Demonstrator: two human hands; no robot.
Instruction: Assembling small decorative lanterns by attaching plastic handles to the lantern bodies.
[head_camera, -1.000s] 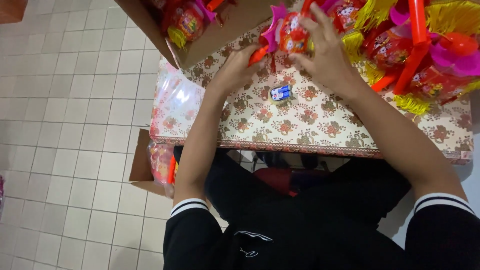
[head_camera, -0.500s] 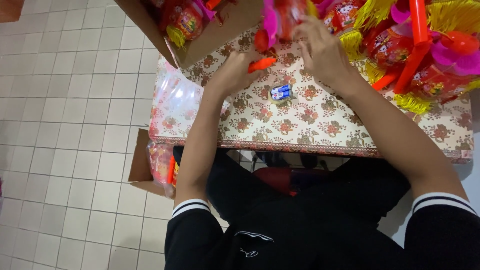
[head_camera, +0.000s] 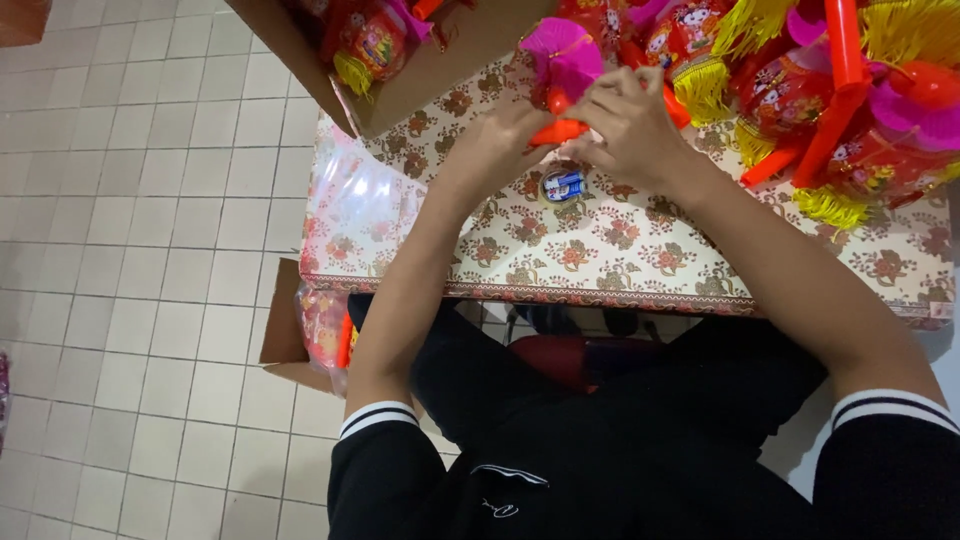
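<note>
My left hand (head_camera: 503, 132) and my right hand (head_camera: 628, 128) meet over the far part of a table with a flowered cloth (head_camera: 640, 255). Together they grip a small toy lantern (head_camera: 562, 72) with a pink frilled top and an orange-red handle. A small round blue and white object (head_camera: 563, 186) lies on the cloth just below my hands.
A heap of red, yellow and pink lanterns (head_camera: 830, 100) fills the table's far right. A cardboard box (head_camera: 420, 60) with more lanterns stands at the far left. Another box (head_camera: 305, 335) sits on the tiled floor beside my knee. Clear plastic (head_camera: 355, 195) drapes the table's left end.
My two hands have come closer together on the lantern, and its pink top now shows above my fingers. The view has shifted slightly.
</note>
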